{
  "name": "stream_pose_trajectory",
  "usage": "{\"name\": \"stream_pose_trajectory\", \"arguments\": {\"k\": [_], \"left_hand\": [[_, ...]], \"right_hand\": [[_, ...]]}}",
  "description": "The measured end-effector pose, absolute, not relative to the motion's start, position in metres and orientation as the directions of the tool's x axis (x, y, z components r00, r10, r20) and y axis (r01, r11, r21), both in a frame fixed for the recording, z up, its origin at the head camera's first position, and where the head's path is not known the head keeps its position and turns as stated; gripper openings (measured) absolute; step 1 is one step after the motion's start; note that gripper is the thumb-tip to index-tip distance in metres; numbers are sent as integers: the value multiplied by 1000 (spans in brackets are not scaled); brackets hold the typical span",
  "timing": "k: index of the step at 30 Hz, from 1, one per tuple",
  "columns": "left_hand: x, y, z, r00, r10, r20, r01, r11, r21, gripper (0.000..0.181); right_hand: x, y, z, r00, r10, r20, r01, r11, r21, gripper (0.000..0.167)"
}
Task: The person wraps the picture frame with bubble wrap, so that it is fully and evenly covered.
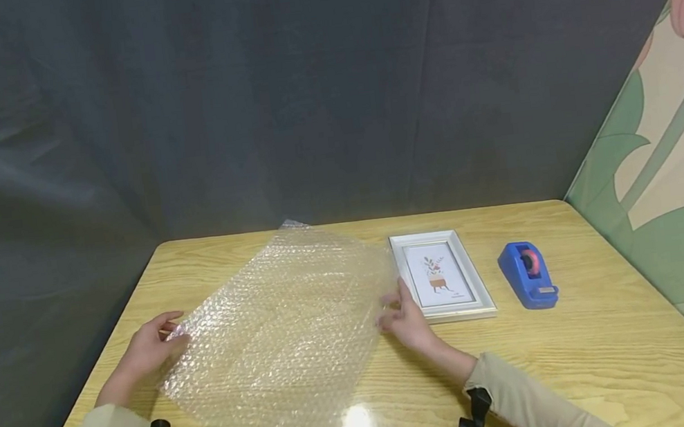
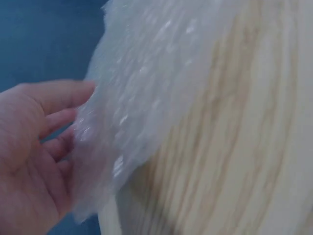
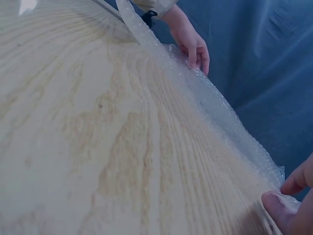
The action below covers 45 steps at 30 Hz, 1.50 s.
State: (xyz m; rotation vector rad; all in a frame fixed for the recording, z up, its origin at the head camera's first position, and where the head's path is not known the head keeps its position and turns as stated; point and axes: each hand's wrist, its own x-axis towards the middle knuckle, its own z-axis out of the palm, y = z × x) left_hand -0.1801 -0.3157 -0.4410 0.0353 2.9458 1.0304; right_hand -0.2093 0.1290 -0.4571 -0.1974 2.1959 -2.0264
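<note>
A clear sheet of bubble wrap (image 1: 279, 331) is held at a slant above the wooden table, one corner toward the back. At its left edge the left hand (image 1: 151, 346) pinches the sheet between thumb and fingers; in the left wrist view the film (image 2: 132, 98) covers part of that hand's fingers (image 2: 63, 95). The right hand (image 1: 408, 321) pinches the opposite edge, just beside the picture frame's lower left side. In the right wrist view its thumb and a finger (image 3: 296, 183) are at the sheet's edge, with the left hand (image 3: 190, 41) at the far end.
A white picture frame (image 1: 484, 289) with a plant drawing lies face up right of the sheet. Farther right stands a blue tape dispenser (image 1: 527, 277) with a red-centred roll. Behind the wooden table (image 1: 592, 326) hangs a dark curtain (image 1: 304, 92); a flower-patterned panel (image 1: 679, 206) is at the right.
</note>
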Motion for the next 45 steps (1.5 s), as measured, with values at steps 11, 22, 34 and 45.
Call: {"name": "stream_pose_trajectory", "arguments": {"k": [11,22,34,45], "left_hand": [[-171,-315,-440,-999,35,14,36,776,630,39],[-167,-312,-435,-1000,-22,-15,-26,799,601,48],[-179,-268,-414,-990,5,141,81,839,538,53],[-203,-160,-415,-984,144,102,174,704,689,55]], "right_hand": [[-209,130,-463,-977,-212,9,-29,92,-995,91],[-208,134,-460,-977,-213,-25,2,108,-994,93],[-223,184,-437,-961,-273,-41,-36,273,-961,74],[-243,258,-436,-975,-204,92,-197,590,-783,64]]}}
